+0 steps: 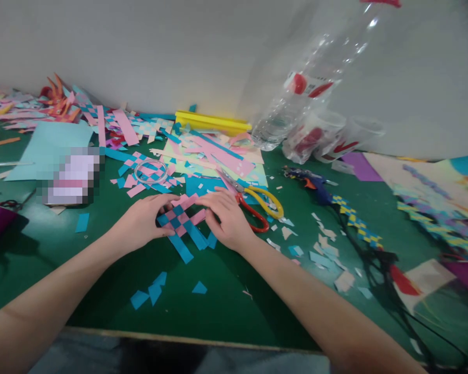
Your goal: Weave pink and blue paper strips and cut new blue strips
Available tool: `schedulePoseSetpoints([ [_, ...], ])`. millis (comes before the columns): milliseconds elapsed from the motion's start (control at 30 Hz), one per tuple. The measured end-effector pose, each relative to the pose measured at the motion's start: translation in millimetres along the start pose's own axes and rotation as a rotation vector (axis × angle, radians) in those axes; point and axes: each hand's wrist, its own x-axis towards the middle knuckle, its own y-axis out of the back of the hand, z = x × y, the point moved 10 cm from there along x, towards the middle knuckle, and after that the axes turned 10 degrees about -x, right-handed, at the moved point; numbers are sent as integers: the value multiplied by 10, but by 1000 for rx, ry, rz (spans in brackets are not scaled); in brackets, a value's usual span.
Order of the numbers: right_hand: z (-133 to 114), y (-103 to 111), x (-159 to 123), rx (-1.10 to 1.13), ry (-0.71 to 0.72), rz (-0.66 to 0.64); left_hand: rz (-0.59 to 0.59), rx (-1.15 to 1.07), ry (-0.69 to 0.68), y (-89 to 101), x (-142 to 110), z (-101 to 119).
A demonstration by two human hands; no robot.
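Observation:
A small woven piece of pink and blue paper strips point(178, 220) lies on the green table between my hands, checkered in the middle with loose strip ends sticking out. My left hand point(146, 218) pinches its left edge, thumb below and fingers above. At the upper right of the weave is my right hand point(224, 215), fingers bent at a pink strip end; its fingertips touch the paper. Scissors with one red and one yellow handle point(265, 202) lie just beyond my right hand. Another pink and blue woven piece with a clear ring point(151, 171) on it rests behind my left hand.
Paper scraps lie in a heap along the wall, beside a yellow strip-shaped holder point(213, 123). A phone point(73, 176) is at left. A large plastic bottle point(308, 83) and plastic cups point(315, 130) lean at the back right. A glue gun point(315, 187) with a black cord lies at right.

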Motion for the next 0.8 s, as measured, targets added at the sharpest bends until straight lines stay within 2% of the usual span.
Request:
schedulePoseSetpoints([
  [100, 50, 88, -2, 10, -53, 83, -2, -84, 14, -6, -3, -39],
  [200, 62, 98, -13, 16, -70, 99, 5, -95, -18, 0, -3, -16],
  [367, 30, 51, -13, 36, -46, 46, -36, -39, -114, -45, -5, 132],
  [467, -7, -16, -3, 61, -13, -28, -53, 4, -223, -81, -24, 259],
  [600, 26, -97, -7, 92, -38, -90, -81, 28, -362, -127, -75, 393],
  [733, 43, -129, -7, 133, -55, -109, -91, 45, -402, -140, -94, 439],
  [800, 62, -98, 2, 156, -69, -78, -42, 79, -404, -98, -85, 444],
])
